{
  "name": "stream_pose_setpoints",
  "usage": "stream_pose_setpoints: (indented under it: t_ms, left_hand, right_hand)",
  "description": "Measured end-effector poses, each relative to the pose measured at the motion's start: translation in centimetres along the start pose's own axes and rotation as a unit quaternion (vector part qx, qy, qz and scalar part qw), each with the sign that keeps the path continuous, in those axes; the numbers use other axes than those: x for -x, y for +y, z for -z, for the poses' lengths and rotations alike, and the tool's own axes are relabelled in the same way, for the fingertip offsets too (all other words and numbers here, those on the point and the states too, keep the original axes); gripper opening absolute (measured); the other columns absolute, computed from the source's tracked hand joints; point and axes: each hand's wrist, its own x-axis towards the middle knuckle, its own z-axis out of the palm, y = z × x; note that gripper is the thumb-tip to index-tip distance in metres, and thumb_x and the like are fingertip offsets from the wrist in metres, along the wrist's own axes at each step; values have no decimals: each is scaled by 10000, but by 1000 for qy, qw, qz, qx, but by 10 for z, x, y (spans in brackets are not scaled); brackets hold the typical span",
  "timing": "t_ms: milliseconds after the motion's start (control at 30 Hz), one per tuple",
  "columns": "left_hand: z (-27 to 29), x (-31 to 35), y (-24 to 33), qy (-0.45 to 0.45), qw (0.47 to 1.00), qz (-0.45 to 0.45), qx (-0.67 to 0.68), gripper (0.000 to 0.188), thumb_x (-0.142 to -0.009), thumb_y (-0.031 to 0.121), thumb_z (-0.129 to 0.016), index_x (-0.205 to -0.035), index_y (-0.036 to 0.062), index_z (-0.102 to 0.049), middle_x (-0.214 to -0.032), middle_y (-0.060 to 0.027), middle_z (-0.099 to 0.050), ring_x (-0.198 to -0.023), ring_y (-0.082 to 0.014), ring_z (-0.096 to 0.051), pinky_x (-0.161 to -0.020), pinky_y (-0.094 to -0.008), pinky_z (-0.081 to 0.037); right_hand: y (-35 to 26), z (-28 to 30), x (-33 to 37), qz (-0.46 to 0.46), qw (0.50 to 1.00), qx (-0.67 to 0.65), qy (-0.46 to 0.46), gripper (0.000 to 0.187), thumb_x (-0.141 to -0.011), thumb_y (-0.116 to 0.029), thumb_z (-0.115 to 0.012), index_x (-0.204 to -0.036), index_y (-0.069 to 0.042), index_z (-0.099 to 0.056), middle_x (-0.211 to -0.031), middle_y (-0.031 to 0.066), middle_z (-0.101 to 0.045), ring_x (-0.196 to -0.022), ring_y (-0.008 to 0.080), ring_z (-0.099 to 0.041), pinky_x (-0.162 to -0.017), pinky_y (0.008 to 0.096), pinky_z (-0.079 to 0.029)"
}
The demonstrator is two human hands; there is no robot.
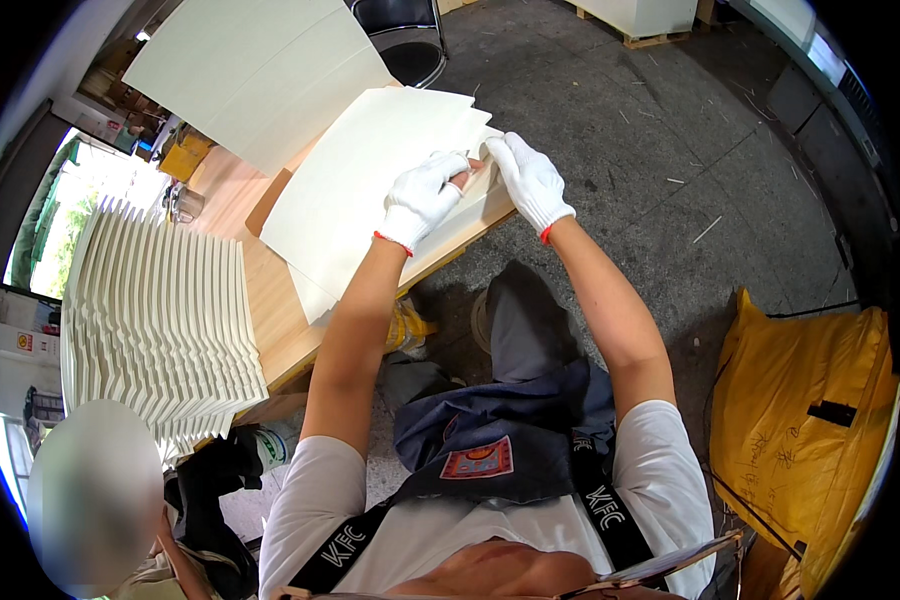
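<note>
White cardboard sheets [345, 190] lie loosely stacked at the near right end of the wooden table, their corners fanned out. Both my hands wear white knit gloves with red cuffs and some bare fingertips. My left hand [422, 200] rests over the sheets' right part, its fingers bent and closed at the edge. Close beside it, my right hand [532, 182] reaches over the outer corner, with fingers pressed together and curled on a sheet's edge. The fingertips of both hands nearly meet there, and my gloves partly hide the grip.
A tall stack of folded white cardboard [160, 320] stands left on the table [280, 300]. Larger white panels [260, 70] lie at the back. A black chair [410, 50] is beyond the table, and a yellow bag [805, 430] is at right. Another person sits at lower left.
</note>
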Motion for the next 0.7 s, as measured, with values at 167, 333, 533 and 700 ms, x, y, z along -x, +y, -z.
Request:
stream_pose_setpoints:
  t_ms: [167, 333, 533, 700]
  left_hand:
    - [1, 2, 8, 0, 1000, 6, -26, 327, -918, 318, -664, -1234, 233, -683, -1147, -43, -676, -1011, -256, -665, -905, -324, -505]
    - [2, 3, 10, 5, 1000, 6, 2, 310, -936, 301, -636, -1236, 240, -683, -1120, -48, -680, -1003, -258, -667, -900, -323, -505]
    - [3, 1, 7, 11, 1000, 14, 7, 318, -939, 305, -627, -1247, 247, -676, -1103, -53, -679, -993, -261, -664, -902, -325, -503]
    - [2, 3, 13, -10, 999, 4, -34, 343, -920, 331, -661, -1254, 252, -673, -1123, -52, -665, -1010, -262, -658, -917, -331, -500]
  right_hand:
    - [1, -1, 0, -1, 1000, -4, 2, 501, -1019, -535, -347, -1188, -144, -610, -1054, 242, -693, -994, 435, -659, -871, 512, -487]
    - [4, -3, 0, 12, 1000, -13, 13, 496, -1021, -534, -352, -1177, -139, -609, -1039, 246, -693, -980, 440, -658, -865, 517, -485]
    - [3, -3, 0, 4, 1000, -4, 7, 488, -1022, -526, -360, -1182, -137, -607, -1016, 251, -693, -964, 440, -661, -844, 523, -489]
    - [6, -3, 0, -1, 1000, -12, 4, 485, -1022, -517, -354, -1184, -136, -607, -1003, 247, -695, -954, 437, -664, -833, 523, -492]
